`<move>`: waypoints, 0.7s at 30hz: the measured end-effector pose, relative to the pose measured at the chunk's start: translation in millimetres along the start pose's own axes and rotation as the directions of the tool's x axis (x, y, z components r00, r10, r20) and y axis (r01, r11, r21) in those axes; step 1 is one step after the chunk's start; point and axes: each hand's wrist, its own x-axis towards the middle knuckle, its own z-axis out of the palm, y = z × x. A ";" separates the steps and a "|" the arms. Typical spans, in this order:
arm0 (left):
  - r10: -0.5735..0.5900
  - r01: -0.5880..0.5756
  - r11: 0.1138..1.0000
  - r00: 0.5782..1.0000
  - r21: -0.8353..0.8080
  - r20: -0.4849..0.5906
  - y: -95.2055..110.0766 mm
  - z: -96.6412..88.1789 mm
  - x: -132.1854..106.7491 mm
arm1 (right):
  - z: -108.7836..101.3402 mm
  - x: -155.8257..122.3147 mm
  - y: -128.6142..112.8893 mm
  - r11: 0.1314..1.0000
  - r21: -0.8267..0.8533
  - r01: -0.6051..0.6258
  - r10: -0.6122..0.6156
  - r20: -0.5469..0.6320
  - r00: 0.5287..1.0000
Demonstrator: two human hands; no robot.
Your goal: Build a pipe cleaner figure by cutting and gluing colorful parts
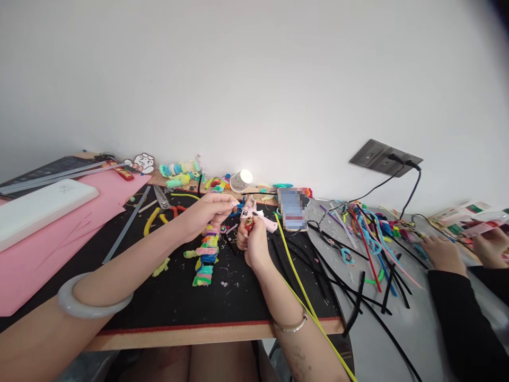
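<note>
My left hand (210, 212) is closed in a pinch over the black mat (159, 297). A bit of blue pipe cleaner (240, 207) shows right at its fingertips, but I cannot tell if they grip it. Below that hand lies a thick strip of multicoloured fuzzy pipe cleaner (207, 260), its upper end partly hidden by the fingers. My right hand (255, 244) is wrapped around a red lighter (249, 225) with a metal top, the thumb near that top. No flame is visible. Just behind it lies a pale pink glue gun (267, 222).
A phone (293, 208) and a paper cup (240, 181) stand near the wall. Scissors (161, 197), pink sheets (51, 233) and a white box (47, 212) are leftward. Pipe cleaners (374, 244) litter the grey table (382, 339), where another person's hands (443, 254) work.
</note>
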 end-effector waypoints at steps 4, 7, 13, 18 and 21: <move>0.008 -0.008 1.000 0.999 0.000 -0.034 -9.5 -0.2 -0.5 | -1.9 1.9 -0.2 0.999 -0.029 -0.022 0.021 -0.020 1.000; 0.006 -0.005 1.000 1.000 0.026 -0.029 -17.0 -2.3 -2.2 | -3.4 2.4 0.6 0.998 -0.059 -0.018 0.017 -0.013 1.000; 0.022 -0.021 0.995 1.000 0.093 -0.002 -20.5 -5.1 -2.2 | -4.9 1.2 2.3 0.990 -0.134 0.044 -0.040 0.029 0.999; 0.034 -0.033 0.989 0.999 0.147 -0.001 -18.2 -2.6 -2.8 | -6.3 0.8 3.9 0.984 -0.165 0.069 -0.064 0.035 0.997; 0.030 -0.033 0.984 0.999 0.176 0.016 -16.7 -1.3 -3.9 | -6.8 -0.5 4.6 0.973 -0.213 0.094 -0.082 0.068 0.994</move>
